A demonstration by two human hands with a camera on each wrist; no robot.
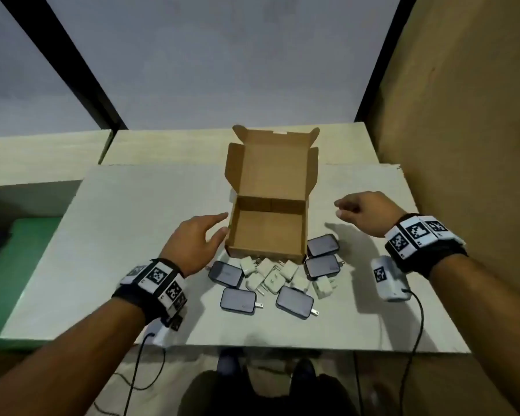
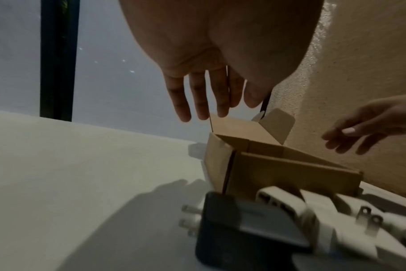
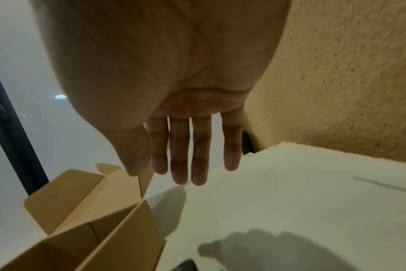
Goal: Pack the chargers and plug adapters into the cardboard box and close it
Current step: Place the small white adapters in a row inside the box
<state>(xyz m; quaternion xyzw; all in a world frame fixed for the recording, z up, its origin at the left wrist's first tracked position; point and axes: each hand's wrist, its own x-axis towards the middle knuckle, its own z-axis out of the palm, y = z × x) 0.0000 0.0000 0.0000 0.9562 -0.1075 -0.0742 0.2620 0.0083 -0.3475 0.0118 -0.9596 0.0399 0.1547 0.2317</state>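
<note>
Bare and empty, both hands hovered on either side of the cardboard box (image 1: 267,205), neither gripping anything. The left hand (image 1: 192,244) had its fingers straight and a little spread, the fingertips just beside the box's left wall; whether they touched it could not be told from the head view, and the left wrist view showed them apart from the cardboard. The right hand (image 1: 364,211) hung above the table (image 1: 132,220) to the right of the box, fingers extended and close together, clear of the right wall. The box stood open in the middle of the table, its lid flap raised at the far side and its inside showing only bare cardboard. Packing seemed not yet begun: five dark chargers (image 1: 225,274) and a cluster of white plug adapters (image 1: 272,279) lay loose on the table just in front of the near wall, some touching one another. All of them were left to go in, and after that the lid had to be folded down and tucked. A tagged white device (image 1: 389,277) lay near the right wrist.
</note>
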